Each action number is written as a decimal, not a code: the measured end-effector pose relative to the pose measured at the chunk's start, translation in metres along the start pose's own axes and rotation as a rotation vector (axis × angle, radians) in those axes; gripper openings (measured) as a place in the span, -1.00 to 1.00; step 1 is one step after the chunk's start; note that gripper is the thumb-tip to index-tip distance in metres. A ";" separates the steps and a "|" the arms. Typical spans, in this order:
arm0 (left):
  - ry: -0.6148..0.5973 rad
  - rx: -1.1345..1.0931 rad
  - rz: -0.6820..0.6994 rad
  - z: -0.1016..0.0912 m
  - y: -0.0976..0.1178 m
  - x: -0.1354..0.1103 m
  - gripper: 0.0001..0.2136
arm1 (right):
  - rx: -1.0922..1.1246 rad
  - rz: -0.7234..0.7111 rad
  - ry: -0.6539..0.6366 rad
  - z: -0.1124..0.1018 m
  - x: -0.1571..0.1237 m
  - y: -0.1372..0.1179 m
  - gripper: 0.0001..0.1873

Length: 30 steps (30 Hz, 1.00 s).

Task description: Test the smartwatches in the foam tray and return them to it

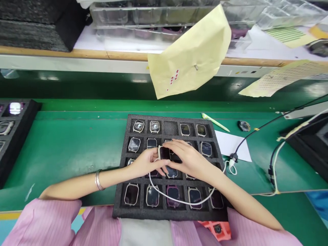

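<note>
Both hands meet over a black foam tray (pixel 169 216) whose compartments hold many smartwatch bodies without straps. Between them is one smartwatch (pixel 164 153) with a dark screen and a pale frame. My left hand (pixel 146 163) grips its left and lower side, thumb across the bottom. My right hand (pixel 188 157) curls round the top and right side, fingers closed on it. A white charging cable (pixel 179 201) loops from beneath the hands across the front row and back to the right. Two watches in the back row, such as this lit watch (pixel 138 126), show bright screens.
A green pen (pixel 215 122), a white paper (pixel 234 145) and a small round dark object (pixel 243 125) lie at the right. Black cables (pixel 271 128) run there. Another foam tray (pixel 19 136) stands at left. Yellow paper (pixel 191 54) hangs from the shelf edge above.
</note>
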State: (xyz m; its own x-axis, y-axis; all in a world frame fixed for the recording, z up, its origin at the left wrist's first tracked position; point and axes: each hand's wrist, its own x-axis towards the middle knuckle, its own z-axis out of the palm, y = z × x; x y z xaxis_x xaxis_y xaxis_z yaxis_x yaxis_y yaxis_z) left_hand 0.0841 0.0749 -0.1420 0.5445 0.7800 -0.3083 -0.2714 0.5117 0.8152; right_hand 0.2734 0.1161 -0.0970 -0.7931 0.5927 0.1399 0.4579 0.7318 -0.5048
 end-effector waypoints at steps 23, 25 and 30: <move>-0.025 0.163 0.021 -0.002 0.006 -0.012 -0.66 | 0.287 -0.068 0.132 0.014 -0.005 0.000 -0.61; -0.022 0.166 0.041 -0.002 0.006 -0.012 -0.69 | 0.279 -0.073 0.138 0.015 -0.005 0.000 -0.60; -0.018 0.179 0.044 -0.001 0.006 -0.012 -0.71 | 0.261 -0.080 0.137 0.015 -0.007 0.000 -0.58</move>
State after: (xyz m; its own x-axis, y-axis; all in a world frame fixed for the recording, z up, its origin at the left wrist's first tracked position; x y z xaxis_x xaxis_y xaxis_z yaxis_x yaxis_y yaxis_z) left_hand 0.0748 0.0686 -0.1342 0.5498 0.7929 -0.2628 -0.1505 0.4036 0.9025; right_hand 0.2729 0.1071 -0.1103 -0.7531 0.5893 0.2926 0.2633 0.6776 -0.6867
